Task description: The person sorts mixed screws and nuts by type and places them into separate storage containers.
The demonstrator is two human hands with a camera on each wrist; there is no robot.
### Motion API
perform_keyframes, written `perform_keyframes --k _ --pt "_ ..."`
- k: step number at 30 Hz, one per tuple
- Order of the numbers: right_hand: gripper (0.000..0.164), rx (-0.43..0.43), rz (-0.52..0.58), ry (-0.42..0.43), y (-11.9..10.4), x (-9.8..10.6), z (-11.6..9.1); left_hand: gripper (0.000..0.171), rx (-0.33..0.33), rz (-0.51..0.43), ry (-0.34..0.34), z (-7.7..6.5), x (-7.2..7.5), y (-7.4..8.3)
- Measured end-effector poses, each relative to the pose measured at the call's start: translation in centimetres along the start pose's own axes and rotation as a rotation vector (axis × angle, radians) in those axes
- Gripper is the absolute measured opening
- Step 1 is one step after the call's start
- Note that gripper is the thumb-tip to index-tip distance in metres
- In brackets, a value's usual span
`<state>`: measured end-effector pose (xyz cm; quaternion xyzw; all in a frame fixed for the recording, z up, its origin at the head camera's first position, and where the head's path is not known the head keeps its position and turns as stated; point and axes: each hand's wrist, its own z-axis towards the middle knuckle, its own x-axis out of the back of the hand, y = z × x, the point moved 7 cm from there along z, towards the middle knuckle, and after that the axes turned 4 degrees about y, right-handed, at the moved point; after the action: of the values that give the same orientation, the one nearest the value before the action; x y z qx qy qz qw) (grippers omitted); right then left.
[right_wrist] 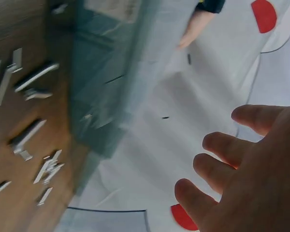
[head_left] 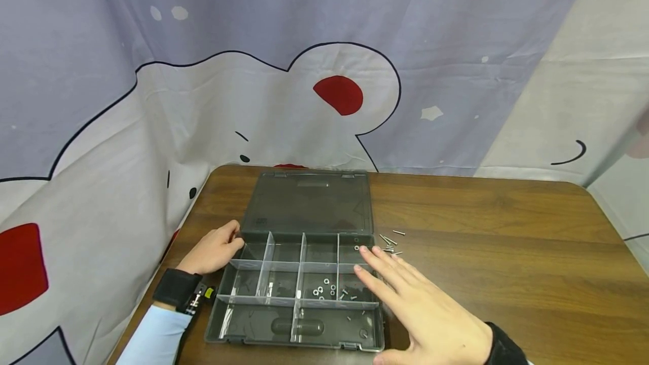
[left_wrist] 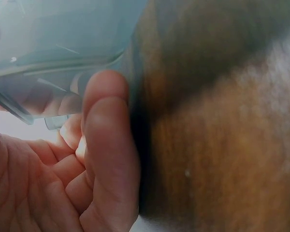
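Note:
A grey see-through divided storage box point(head_left: 253, 320) lies on the table with its lid point(head_left: 314, 204) folded back. Several small nuts point(head_left: 320, 289) are in a middle-row compartment, and a few short screws point(head_left: 353, 297) lie in the compartment to their right. My left hand point(head_left: 215, 248) grips the box's left side near the hinge; its thumb point(left_wrist: 108, 140) presses the wall in the left wrist view. Fingers spread, my right hand point(head_left: 423, 303) hovers over the box's right edge, holding nothing. Loose screws point(head_left: 388, 239) lie beside the box, just beyond its fingertips.
The brown wooden table point(head_left: 507, 252) extends to the right of the box. A printed curtain point(head_left: 253, 100) hangs behind the table and along its left side. In the right wrist view, several metal screws point(right_wrist: 31, 130) are scattered on the wood next to the box.

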<state>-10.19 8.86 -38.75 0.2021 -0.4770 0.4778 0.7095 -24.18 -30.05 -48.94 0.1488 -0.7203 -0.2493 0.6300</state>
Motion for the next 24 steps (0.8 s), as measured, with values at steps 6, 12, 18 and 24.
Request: perform_keyframes --k 6,12,18,24 --pt "0.114 -0.042 -0.032 -0.001 1.3 -0.5 -2.0 0.011 -0.002 -0.003 -0.003 0.0 0.0 0.1" --pt "0.112 -0.063 -0.057 -0.03 2.0 -1.3 -3.8 0.011 -0.005 -0.008 0.0 0.0 0.2 0.2" --pt "0.099 -0.104 -0.097 -0.04 2.5 -2.0 -5.2 0.011 -0.002 -0.008 -0.003 0.0 0.1 0.2" --pt "0.066 -0.043 -0.092 0.03 2.3 -2.5 -5.5 0.01 0.002 -0.007 -0.003 0.0 0.1 0.2"
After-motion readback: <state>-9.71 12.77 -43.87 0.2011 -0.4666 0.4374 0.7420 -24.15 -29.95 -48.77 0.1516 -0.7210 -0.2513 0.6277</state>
